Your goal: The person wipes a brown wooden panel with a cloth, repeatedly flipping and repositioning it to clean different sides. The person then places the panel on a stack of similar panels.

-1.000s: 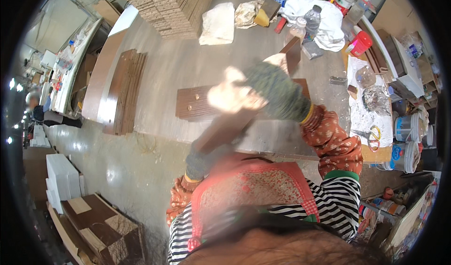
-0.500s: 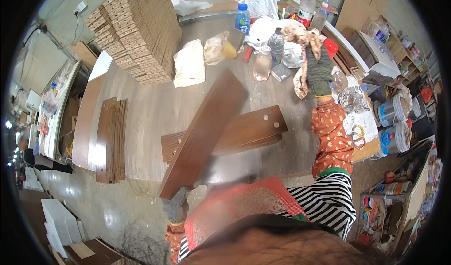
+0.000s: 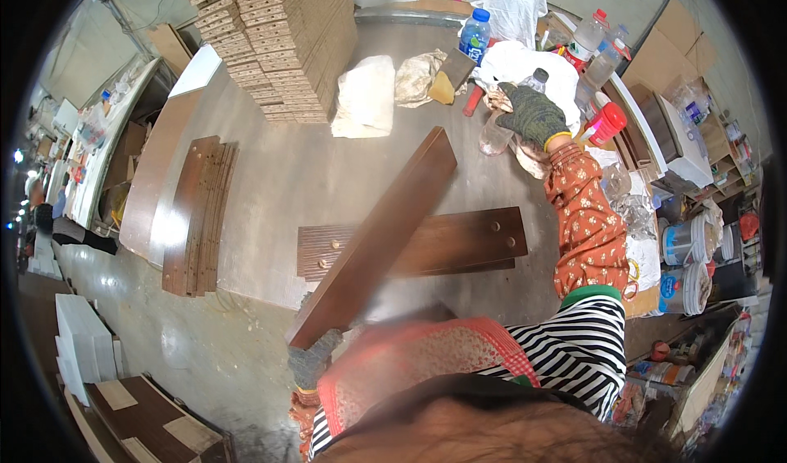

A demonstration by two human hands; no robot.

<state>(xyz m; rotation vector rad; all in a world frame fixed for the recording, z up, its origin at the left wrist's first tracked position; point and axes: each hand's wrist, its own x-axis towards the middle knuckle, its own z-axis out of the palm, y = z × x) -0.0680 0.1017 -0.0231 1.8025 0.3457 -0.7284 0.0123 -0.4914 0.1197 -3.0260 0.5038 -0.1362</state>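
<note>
My left hand (image 3: 316, 360), in a grey glove, is closed round the near end of a brown wooden board (image 3: 381, 232). The board slants up and away to the right, above a short stack of similar drilled boards (image 3: 467, 240). My right hand (image 3: 533, 116), in a dark green glove, reaches to the far right of the table. It is closed on a stained rag (image 3: 534, 161), whose folds show below and beside the fingers. Right by these fingers stands a small clear bottle (image 3: 493, 137), its top hidden by the hand; whether they touch it I cannot tell.
A tall stack of particle-board strips (image 3: 287, 45) rises at the back left. More brown boards (image 3: 197, 217) lie at the left edge. A white cloth (image 3: 363, 98), a blue-capped bottle (image 3: 475, 36) and a red-lidded jar (image 3: 607, 124) stand or lie farther back. Buckets (image 3: 684, 287) are at the right.
My right hand has moved left and a little down with the rag, to the small clear bottle. My left hand still holds the slanted board. The whole view has shifted.
</note>
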